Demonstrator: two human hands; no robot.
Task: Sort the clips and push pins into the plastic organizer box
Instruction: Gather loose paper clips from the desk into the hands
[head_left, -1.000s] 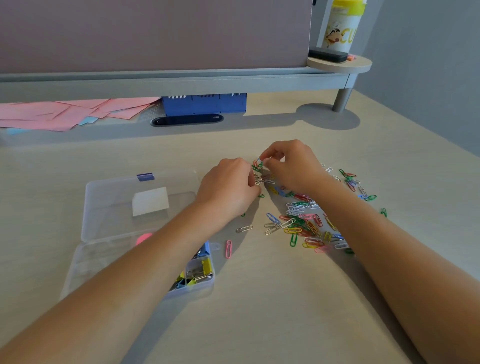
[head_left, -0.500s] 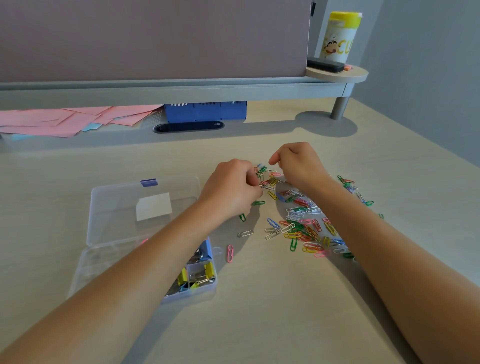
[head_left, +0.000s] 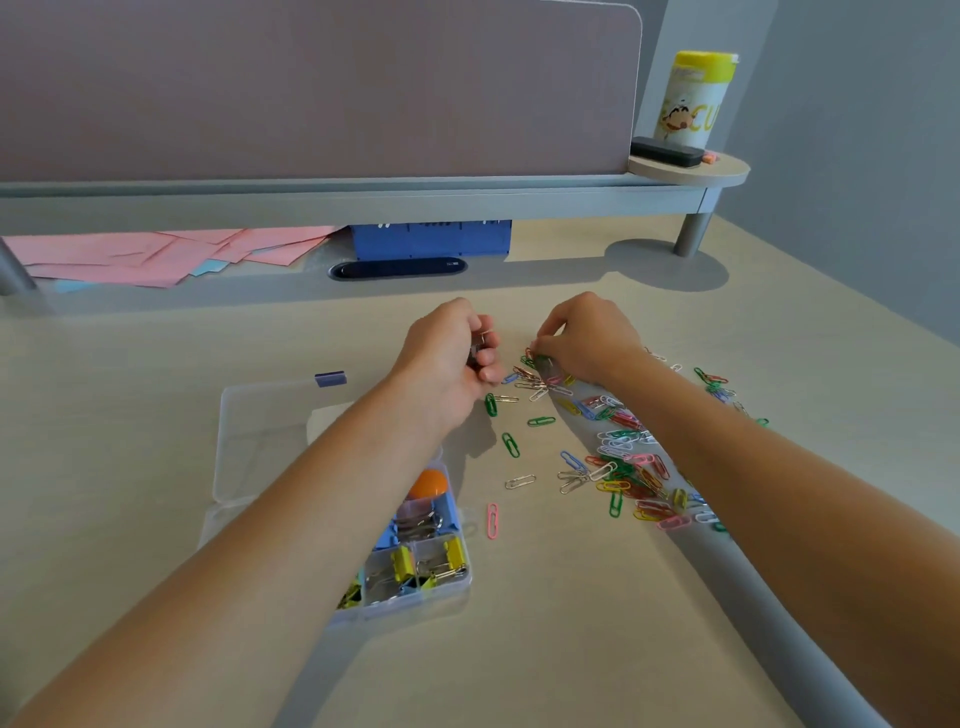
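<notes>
From the head camera, both forearms reach forward over the pale tabletop (head_left: 571, 649). The left hand (head_left: 452, 358) has its fingers curled round a few small clips, gathered in its grip above the surface. The right hand (head_left: 587, 338) is curled too, its fingertips (head_left: 540, 345) pinching at a clip at the far edge of the heap. Coloured and silver paper clips (head_left: 623, 467) lie scattered between the hands and under the right forearm, with a single pink clip (head_left: 492, 520) apart near the box. The plastic organizer box (head_left: 415, 582) sits open under the left forearm, its clear lid (head_left: 260, 431) laid flat behind it; yellow binder clips (head_left: 402, 564) and an orange piece (head_left: 429, 483) fill some compartments.
</notes>
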